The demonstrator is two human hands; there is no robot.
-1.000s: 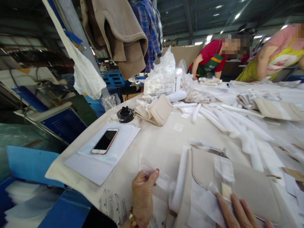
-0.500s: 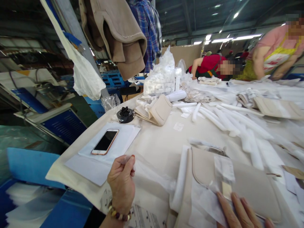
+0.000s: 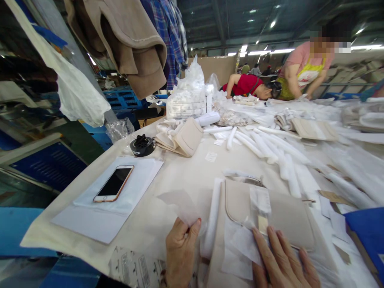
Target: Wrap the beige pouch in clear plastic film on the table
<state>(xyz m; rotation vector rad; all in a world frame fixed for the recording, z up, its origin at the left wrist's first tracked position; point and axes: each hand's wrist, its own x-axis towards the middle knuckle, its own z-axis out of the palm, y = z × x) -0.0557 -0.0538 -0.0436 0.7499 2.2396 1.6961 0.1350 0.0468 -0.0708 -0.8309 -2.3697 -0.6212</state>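
Note:
In the head view my left hand (image 3: 181, 250) pinches a thin translucent sheet (image 3: 181, 206) between thumb and fingers. The sheet stands up above the tabletop, just left of a beige handbag (image 3: 240, 200). My right hand (image 3: 283, 260) lies with its fingers spread on the lower part of the bag's front. Small white tissue pieces (image 3: 238, 248) rest on the bag beside those fingers. White wrapping (image 3: 260, 200) covers the bag's clasp area. Along the bag's left side runs a white foam tube (image 3: 212, 216).
A phone (image 3: 114, 183) lies on white sheets (image 3: 87, 222) at the left. Behind are a black tape roll (image 3: 142, 146), another beige bag (image 3: 187, 138) and a plastic-wrapped stack (image 3: 187, 102). Several foam tubes (image 3: 288, 164) litter the right. Two people work at the far side.
My left hand has moved right and lower, closer to the bag, with the translucent sheet now raised in its pinch. My right hand stays on the bag. The view has turned slightly right.

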